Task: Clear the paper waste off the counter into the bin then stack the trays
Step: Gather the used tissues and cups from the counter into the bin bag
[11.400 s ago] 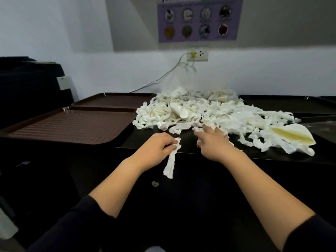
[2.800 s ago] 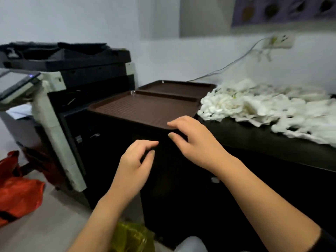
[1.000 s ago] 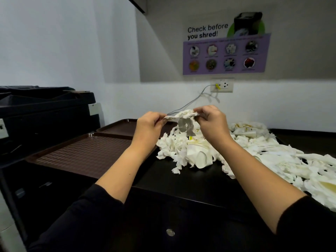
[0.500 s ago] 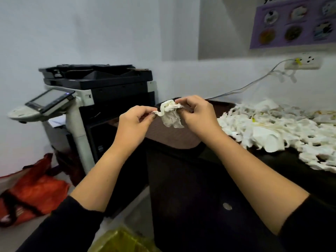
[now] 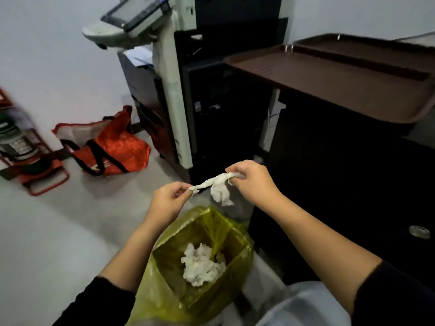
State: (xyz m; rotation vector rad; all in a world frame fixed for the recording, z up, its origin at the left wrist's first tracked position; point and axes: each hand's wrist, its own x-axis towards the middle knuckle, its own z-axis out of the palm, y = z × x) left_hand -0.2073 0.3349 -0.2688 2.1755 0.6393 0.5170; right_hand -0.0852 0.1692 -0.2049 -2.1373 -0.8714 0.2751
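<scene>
Both hands pinching a paper strip [image 5: 217, 184] just past the bin's [image 5: 164, 285] far rim.
Left hand [image 5: 168, 201] and right hand [image 5: 253, 182] fingers are gripping its ends; dropping now, it's probably missing the yellow liner and hitting the floor [image 5: 58, 231].

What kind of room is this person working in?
Probably an office copy or utility room. A large black-and-white multifunction copier stands against the wall, beside a black counter cabinet carrying brown plastic trays, and a small bin with a yellow plastic liner holds crumpled white paper.
</scene>
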